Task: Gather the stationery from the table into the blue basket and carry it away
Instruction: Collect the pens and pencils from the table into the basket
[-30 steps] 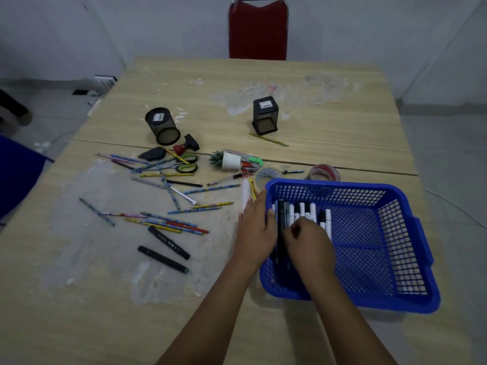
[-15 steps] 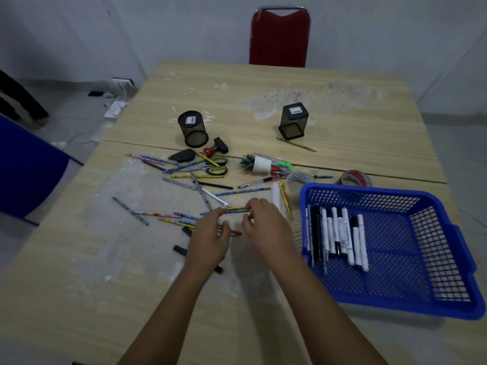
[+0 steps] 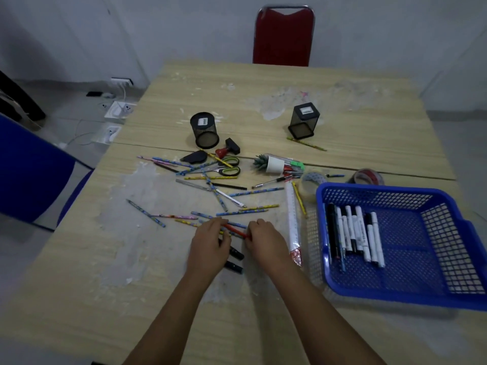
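Observation:
The blue basket (image 3: 342,283) stands on the table's right side with several black and white markers (image 3: 355,233) lying in it. Both hands are left of it, over a cluster of pencils. My left hand (image 3: 210,243) and my right hand (image 3: 266,239) each pinch an end of a red pencil (image 3: 235,230), with other pencils bunched beside it. Two black markers (image 3: 235,259) lie partly hidden under my left hand. More patterned pencils (image 3: 247,210) are scattered farther back. A white ruler (image 3: 292,219) lies between my right hand and the basket.
Two black mesh pen cups (image 3: 205,130) (image 3: 303,121), a stamp (image 3: 228,150), green-handled scissors (image 3: 228,165), a small potted plant (image 3: 268,163), pens (image 3: 274,181) and tape rolls (image 3: 309,180) (image 3: 367,176) sit farther back. A red chair (image 3: 283,35) stands beyond the table, a blue chair (image 3: 29,175) at left.
Both hands left the basket, where they had been arranging markers, and moved left to the pencils. They now pinch a red pencil nearer to me than half a second ago.

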